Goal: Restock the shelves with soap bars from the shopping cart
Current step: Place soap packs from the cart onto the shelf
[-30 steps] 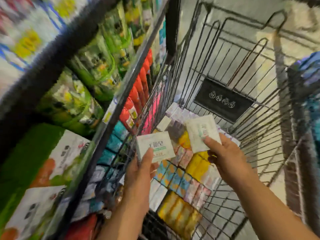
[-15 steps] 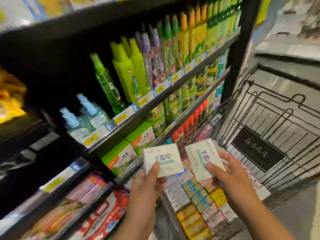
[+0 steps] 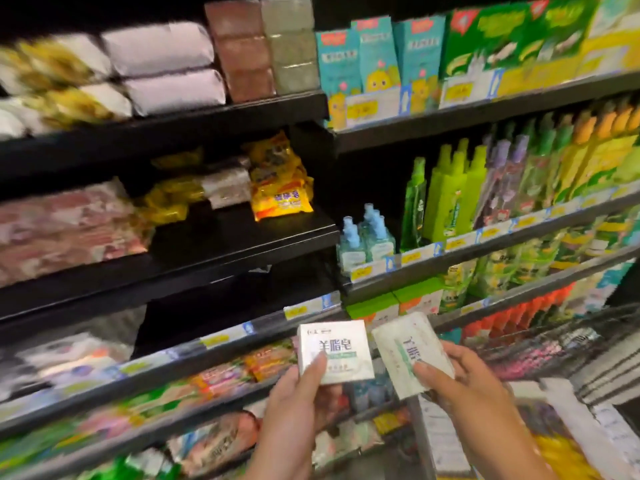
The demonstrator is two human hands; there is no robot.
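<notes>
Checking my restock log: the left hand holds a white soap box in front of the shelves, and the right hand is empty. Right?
Not quite: the head view shows the right hand gripping a second white soap box. The left hand does hold the first soap box in front of the shelves.

Retail shop, toiletries aisle. Black tiered shelves (image 3: pixel 242 237) carry rows of identical packaged goods: green bottles (image 3: pixel 446 199), teal boxes (image 3: pixel 377 57), wrapped bars (image 3: pixel 162 46) (labels blurred). Yellow price tags (image 3: pixel 362 271) line the shelf edges. Wire shopping cart (image 3: pixel 554 341) stands lower right.
</notes>
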